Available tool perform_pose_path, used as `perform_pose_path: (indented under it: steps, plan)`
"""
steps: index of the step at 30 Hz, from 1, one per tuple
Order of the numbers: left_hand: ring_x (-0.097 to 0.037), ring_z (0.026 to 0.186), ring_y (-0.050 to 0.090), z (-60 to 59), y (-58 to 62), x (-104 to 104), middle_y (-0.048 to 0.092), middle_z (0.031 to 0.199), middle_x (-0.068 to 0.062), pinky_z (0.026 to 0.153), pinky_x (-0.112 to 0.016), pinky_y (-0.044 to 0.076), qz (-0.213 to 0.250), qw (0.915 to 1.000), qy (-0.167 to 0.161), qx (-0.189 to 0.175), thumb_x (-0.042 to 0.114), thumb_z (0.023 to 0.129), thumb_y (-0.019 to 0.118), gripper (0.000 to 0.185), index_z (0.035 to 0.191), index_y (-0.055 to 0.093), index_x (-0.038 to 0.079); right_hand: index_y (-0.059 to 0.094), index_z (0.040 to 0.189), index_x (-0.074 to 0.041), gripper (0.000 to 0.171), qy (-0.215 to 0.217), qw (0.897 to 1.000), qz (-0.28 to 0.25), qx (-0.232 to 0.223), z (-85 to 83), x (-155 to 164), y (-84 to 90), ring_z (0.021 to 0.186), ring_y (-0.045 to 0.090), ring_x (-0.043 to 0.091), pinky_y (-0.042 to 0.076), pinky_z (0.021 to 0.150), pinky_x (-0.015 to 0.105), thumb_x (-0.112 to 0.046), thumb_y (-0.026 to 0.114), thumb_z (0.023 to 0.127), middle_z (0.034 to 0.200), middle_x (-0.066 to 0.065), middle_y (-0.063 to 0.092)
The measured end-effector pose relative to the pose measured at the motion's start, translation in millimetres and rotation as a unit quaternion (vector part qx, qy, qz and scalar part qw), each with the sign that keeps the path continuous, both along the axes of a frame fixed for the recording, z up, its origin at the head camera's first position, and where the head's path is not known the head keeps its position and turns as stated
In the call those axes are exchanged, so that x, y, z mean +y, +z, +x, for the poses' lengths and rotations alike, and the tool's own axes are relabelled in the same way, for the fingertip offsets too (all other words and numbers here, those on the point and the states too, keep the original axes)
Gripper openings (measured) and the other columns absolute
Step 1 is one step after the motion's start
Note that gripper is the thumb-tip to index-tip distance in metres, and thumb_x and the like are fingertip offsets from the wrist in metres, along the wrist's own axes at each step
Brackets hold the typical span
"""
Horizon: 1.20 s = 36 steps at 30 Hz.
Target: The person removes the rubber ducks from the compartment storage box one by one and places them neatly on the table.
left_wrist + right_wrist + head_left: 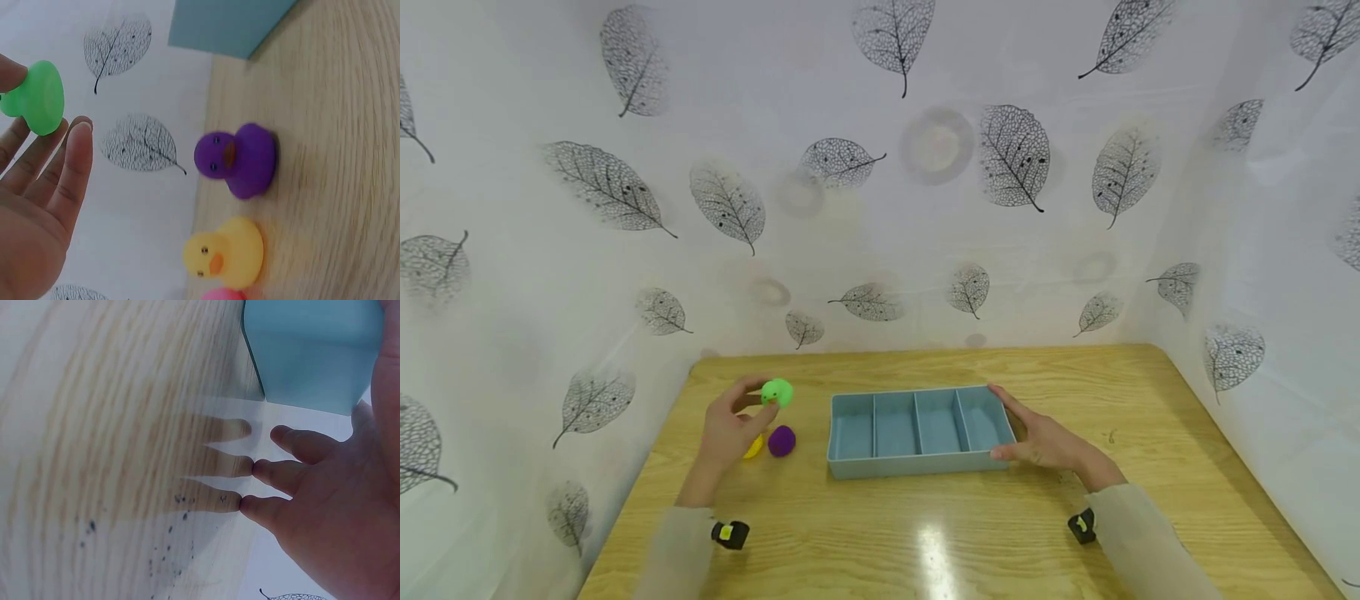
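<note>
Between thumb and fingers, my left hand pinches a light-green rubber duck, raised above the table left of the box. Below it on the table sit a purple rubber duck and a yellow rubber duck; in the head view the hand partly covers the yellow one. A pink thing just shows at the left wrist view's lower edge. My right hand holds the right end of a blue-grey box with four compartments, thumb at the front corner and index finger at the back. No items show in its compartments.
The wooden table carries the box near its middle. A white leaf-patterned sheet stands behind the table and along both sides. Small dark marks spot the wood near my right fingers.
</note>
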<state>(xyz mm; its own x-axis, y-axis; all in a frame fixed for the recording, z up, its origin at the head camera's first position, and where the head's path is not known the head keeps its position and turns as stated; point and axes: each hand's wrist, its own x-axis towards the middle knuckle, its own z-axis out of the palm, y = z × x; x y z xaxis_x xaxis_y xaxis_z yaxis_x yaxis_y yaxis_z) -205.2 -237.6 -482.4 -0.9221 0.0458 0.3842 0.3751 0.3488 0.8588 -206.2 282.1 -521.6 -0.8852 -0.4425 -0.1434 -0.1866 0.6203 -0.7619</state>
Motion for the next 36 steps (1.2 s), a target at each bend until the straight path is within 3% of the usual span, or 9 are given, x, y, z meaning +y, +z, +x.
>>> perform_pose_path:
  steps: [4,8,14,23,36]
  plan:
    - [0.002,0.094,0.069,2.3,-1.2,-16.5,0.067,0.114,0.022,0.06,-0.03,0.063,-0.01,0.9998,0.014,-0.004,0.001,0.095,0.074,0.036,0.13,0.066,-0.001,0.002,0.168,-0.046,0.109,0.0,1.0,0.0,0.004,-0.2,0.3,-0.3,0.153,0.026,0.058,0.034,0.114,0.077,-0.045,0.08,0.092,0.177,0.02,0.009]
    - [0.004,0.094,0.068,5.7,0.2,-30.9,0.065,0.112,0.029,0.06,-0.024,0.061,-0.026,0.999,0.036,-0.006,0.001,0.095,0.073,0.035,0.13,0.067,-0.001,0.001,0.168,-0.045,0.109,0.001,1.0,-0.002,0.002,0.0,0.2,-0.3,0.154,0.025,0.057,0.033,0.114,0.077,-0.044,0.08,0.093,0.177,0.02,0.008]
    - [0.008,0.092,0.066,12.8,1.1,-51.7,0.064,0.111,0.029,0.063,-0.018,0.059,-0.051,0.9951,0.085,-0.006,0.002,0.094,0.074,0.034,0.127,0.069,0.0,0.001,0.168,-0.046,0.108,0.0,1.0,-0.014,-0.012,1.0,-1.3,2.2,0.156,0.021,0.056,0.032,0.116,0.077,-0.044,0.08,0.093,0.177,0.02,0.006]
    - [0.017,0.091,0.061,17.7,-9.0,-81.9,0.062,0.106,0.036,0.065,-0.012,0.054,-0.072,0.9886,0.132,0.0,0.003,0.091,0.077,0.036,0.126,0.07,0.0,0.002,0.167,-0.047,0.108,0.0,1.0,-0.011,-0.012,1.6,-1.3,3.5,0.155,0.022,0.057,0.032,0.115,0.077,-0.044,0.08,0.093,0.177,0.02,0.006]
    - [0.017,0.091,0.058,23.9,-25.3,-102.8,0.061,0.106,0.034,0.071,-0.008,0.053,-0.086,0.9834,0.159,-0.014,0.003,0.092,0.077,0.033,0.124,0.072,-0.002,0.001,0.168,-0.046,0.108,0.001,1.0,-0.004,-0.006,1.4,-1.6,2.8,0.154,0.024,0.058,0.033,0.114,0.078,-0.045,0.079,0.093,0.177,0.02,0.007]
